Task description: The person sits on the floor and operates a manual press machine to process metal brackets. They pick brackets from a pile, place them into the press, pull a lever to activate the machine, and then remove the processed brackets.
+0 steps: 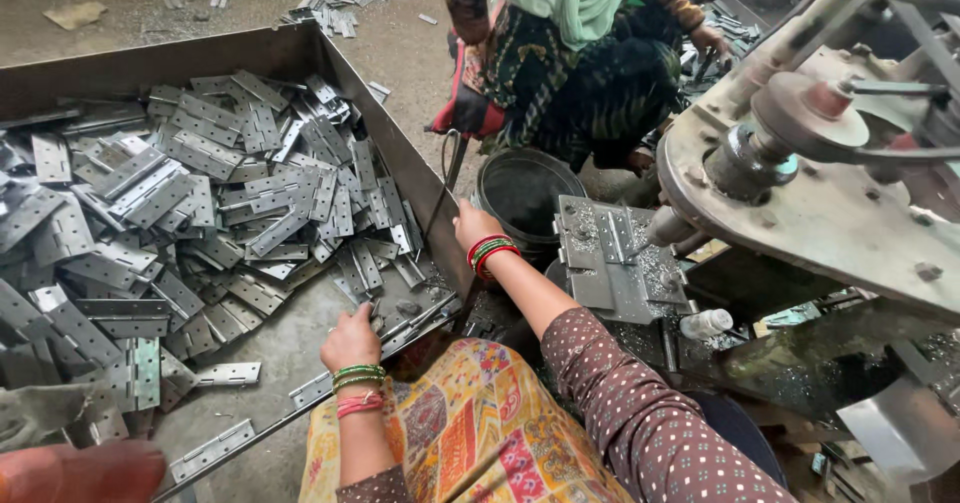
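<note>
Left hand closed on a hinge at tray edge, 6 o'clock of the pile. Right hand at 3 o'clock near bucket, grip unclear. Most hinges unpicked; a few lie on the press plate

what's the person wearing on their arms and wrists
The right arm has a long maroon sleeve with small pale dots. The right hand has red and green bangles at the wrist. The left hand has green bangles and a pink band; its dotted sleeve starts near the elbow.
</note>
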